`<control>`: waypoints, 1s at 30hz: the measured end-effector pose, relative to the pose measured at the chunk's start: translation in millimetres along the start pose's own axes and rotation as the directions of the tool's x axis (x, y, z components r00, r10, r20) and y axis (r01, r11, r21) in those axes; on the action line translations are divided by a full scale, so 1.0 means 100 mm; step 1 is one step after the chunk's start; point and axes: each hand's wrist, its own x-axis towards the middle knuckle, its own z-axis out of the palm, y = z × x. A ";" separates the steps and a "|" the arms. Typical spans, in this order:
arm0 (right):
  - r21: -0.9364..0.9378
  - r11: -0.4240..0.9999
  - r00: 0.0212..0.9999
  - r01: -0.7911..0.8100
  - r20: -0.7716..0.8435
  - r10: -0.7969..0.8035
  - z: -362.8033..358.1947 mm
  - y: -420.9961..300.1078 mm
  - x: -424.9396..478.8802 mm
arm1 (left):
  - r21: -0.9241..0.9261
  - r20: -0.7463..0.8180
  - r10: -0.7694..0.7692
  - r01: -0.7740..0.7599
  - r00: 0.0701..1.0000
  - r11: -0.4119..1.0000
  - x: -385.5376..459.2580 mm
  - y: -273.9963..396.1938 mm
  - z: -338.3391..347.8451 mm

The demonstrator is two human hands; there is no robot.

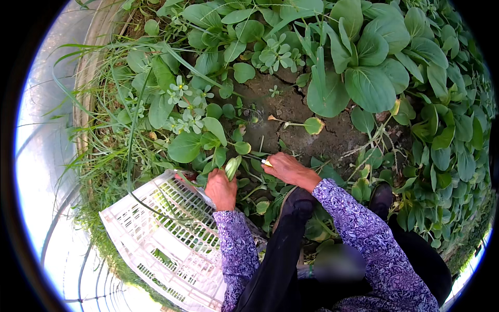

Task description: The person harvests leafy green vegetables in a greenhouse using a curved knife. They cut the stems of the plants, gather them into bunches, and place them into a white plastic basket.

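My left hand [221, 190] is closed around a leafy green that looks like bok choy [232, 167], its pale stem base pointing up and to the right. Some leaves by the hand overlap with plants behind, so I cannot tell which belong to it. In my right hand [287, 168] is a small knife [267, 162] with a yellow handle. Its thin blade points left, towards the stem base; whether they touch is unclear. Bare soil [269, 132] lies just beyond both hands, with a yellowing cut leaf [314, 126] on it.
A white slatted plastic crate [167, 243] stands left of my left forearm, with greens showing through its slots. Large bok choy plants [370, 78] grow at upper right. Grass and weeds [113, 144] line the left, beside plastic sheeting [46, 156]. My shoe [294, 206] is below the right hand.
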 end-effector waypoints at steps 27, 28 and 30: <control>-0.020 0.999 0.991 0.026 -0.131 -0.029 -0.26 -0.38 0.36 | 0.093 -0.097 0.202 -0.193 0.975 0.977 0.35 0.14 -0.56; -0.033 0.999 0.992 0.038 -0.118 -0.042 -0.21 -0.36 0.39 | 0.082 -0.115 0.165 -0.157 0.979 0.984 0.32 0.09 -0.51; -0.054 0.998 0.995 0.023 -0.094 -0.028 -0.15 -0.32 0.45 | 0.085 -0.122 0.132 -0.122 0.984 0.989 0.25 0.04 -0.44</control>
